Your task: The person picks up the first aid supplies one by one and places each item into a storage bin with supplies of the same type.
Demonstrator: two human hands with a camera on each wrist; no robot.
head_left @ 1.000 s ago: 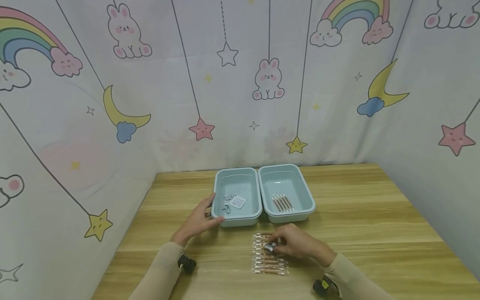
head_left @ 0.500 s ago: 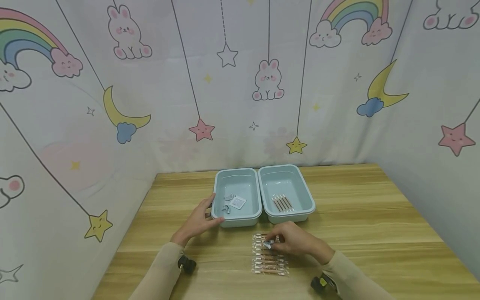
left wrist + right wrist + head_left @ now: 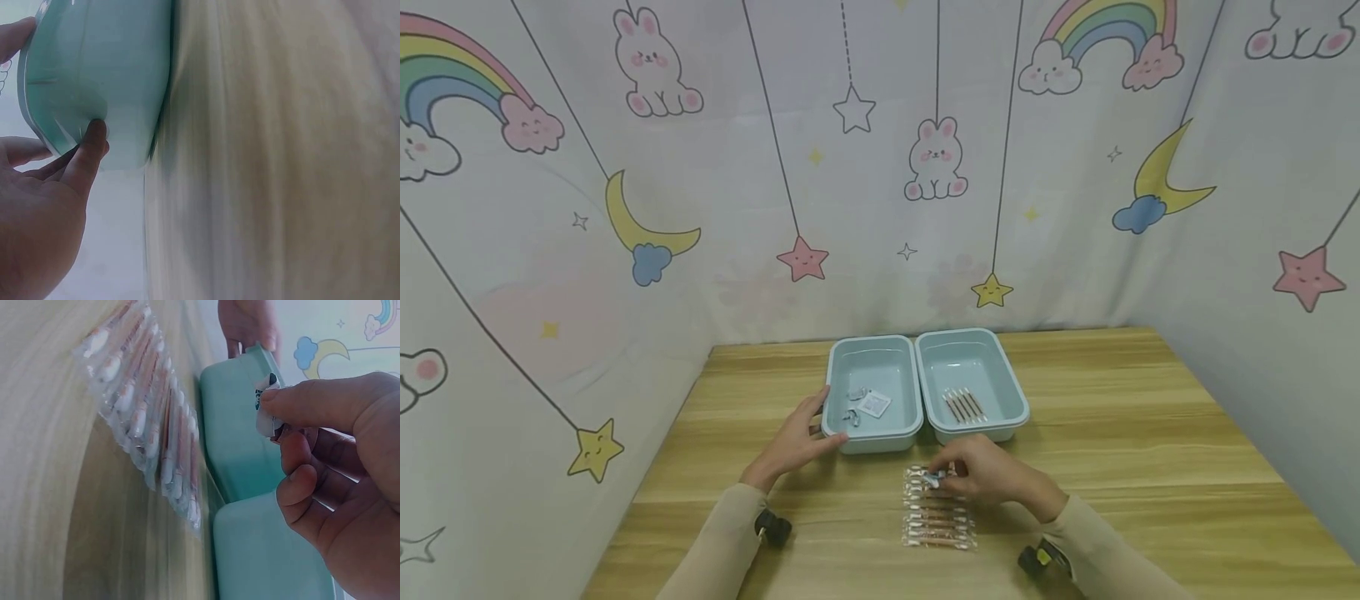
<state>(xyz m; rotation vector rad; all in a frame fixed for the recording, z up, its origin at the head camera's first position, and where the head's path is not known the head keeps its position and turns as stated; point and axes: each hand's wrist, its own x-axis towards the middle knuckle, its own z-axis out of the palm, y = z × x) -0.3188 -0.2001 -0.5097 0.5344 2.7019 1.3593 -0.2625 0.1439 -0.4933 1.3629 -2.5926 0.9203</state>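
My left hand (image 3: 797, 443) grips the near left corner of a pale blue plastic basin (image 3: 872, 444); in the left wrist view its fingers (image 3: 87, 153) lie along the outer wall and at the rim. Inside that basin are a flat white square packet (image 3: 874, 404) and crumpled silvery pieces (image 3: 852, 417). My right hand (image 3: 988, 473) pinches a small crumpled white packet (image 3: 265, 412) with dark print between thumb and fingertips. It is above the far end of a row of wrapped cotton swabs (image 3: 936, 523) on the table, hiding part of that row.
A second pale blue basin (image 3: 977, 354) stands against the first on the right, with several swabs (image 3: 966, 406) lying side by side in it. Both are near the back of the wooden table (image 3: 1120, 433), before a patterned cloth wall (image 3: 865, 208).
My right hand has moved slightly away from me along the row of swabs, toward the basins, still pinching the packet. The left hand has stayed at the left basin.
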